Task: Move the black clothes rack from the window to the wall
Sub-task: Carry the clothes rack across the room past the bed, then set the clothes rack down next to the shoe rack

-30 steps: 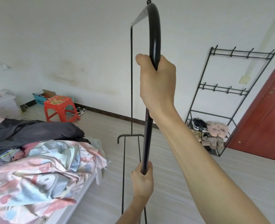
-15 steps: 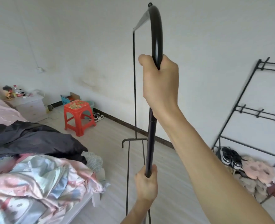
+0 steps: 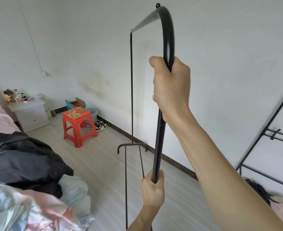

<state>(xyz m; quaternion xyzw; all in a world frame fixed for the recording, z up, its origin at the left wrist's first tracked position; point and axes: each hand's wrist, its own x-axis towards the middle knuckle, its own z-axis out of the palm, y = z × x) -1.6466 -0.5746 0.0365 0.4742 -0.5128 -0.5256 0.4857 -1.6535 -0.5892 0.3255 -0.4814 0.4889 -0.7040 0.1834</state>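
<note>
The black clothes rack point(image 3: 159, 144) is a thin metal frame seen end-on, its near upright running up the middle of the head view. My right hand point(image 3: 170, 85) is closed around that upright just below the curved top corner. My left hand point(image 3: 153, 189) grips the same tube lower down. The far upright point(image 3: 131, 84) and its arched foot point(image 3: 131, 145) stand close to the white wall point(image 3: 220, 64). The rack's near foot is out of view below.
A bed with a black garment point(image 3: 21, 157) and patterned bedding point(image 3: 29, 209) fills the left. A red plastic stool point(image 3: 78, 125) stands ahead, with shoes point(image 3: 100, 125), a box and a white nightstand point(image 3: 29, 114) behind it. A black shoe rack point(image 3: 270, 130) leans at the right wall.
The view has swung left: the shoe rack has slid to the right edge and the red door has left the frame. The stool and nightstand have come nearer the centre. Both hands keep their grip.
</note>
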